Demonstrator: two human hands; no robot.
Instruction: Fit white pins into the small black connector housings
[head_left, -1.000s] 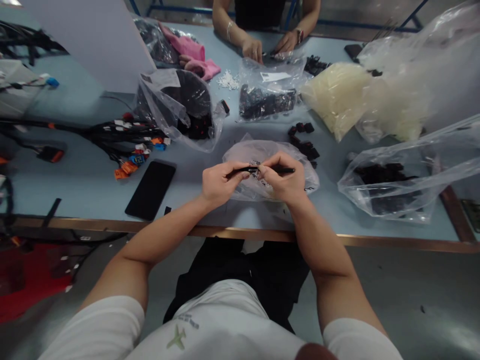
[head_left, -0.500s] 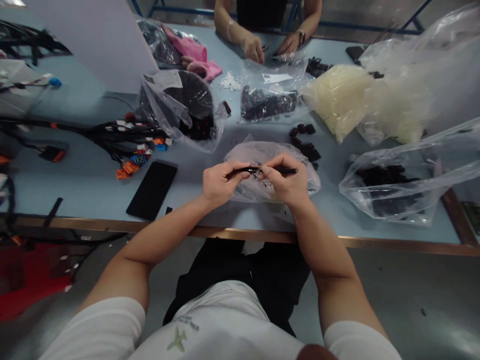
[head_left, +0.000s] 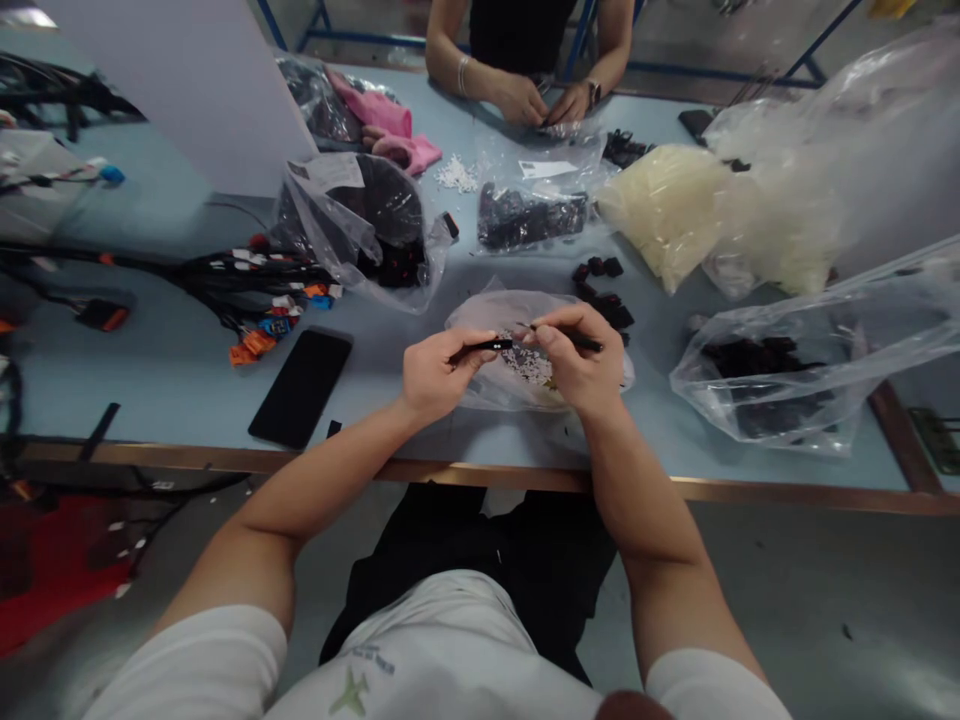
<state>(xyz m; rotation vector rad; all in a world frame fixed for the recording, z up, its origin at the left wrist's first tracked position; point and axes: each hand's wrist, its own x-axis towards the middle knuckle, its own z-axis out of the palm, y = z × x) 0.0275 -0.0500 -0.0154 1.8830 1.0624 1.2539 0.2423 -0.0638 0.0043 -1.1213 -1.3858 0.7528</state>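
My left hand (head_left: 435,372) pinches a narrow black connector piece (head_left: 491,345), with two small pale spots near its right end. In my right hand (head_left: 591,370) is a slim black pen-like tool (head_left: 589,342); its thin tip points left, a short way from the connector piece. Both hands are closed, above an open clear plastic bag (head_left: 480,395). Small white parts (head_left: 529,365) lie in that bag. Just beyond my right hand are loose black connectors (head_left: 611,308).
A black phone (head_left: 300,388) lies left of my hands, near wire harnesses (head_left: 217,270) with coloured connectors. Bags of black parts (head_left: 390,205), (head_left: 780,395) and a bag of cream parts (head_left: 667,205) stand around. Across the table, a co-worker's hands (head_left: 547,105) handle something small.
The tool in my right hand has drawn away to the right from the connector piece, so a gap now shows. Across the table, the co-worker's hands have come together.
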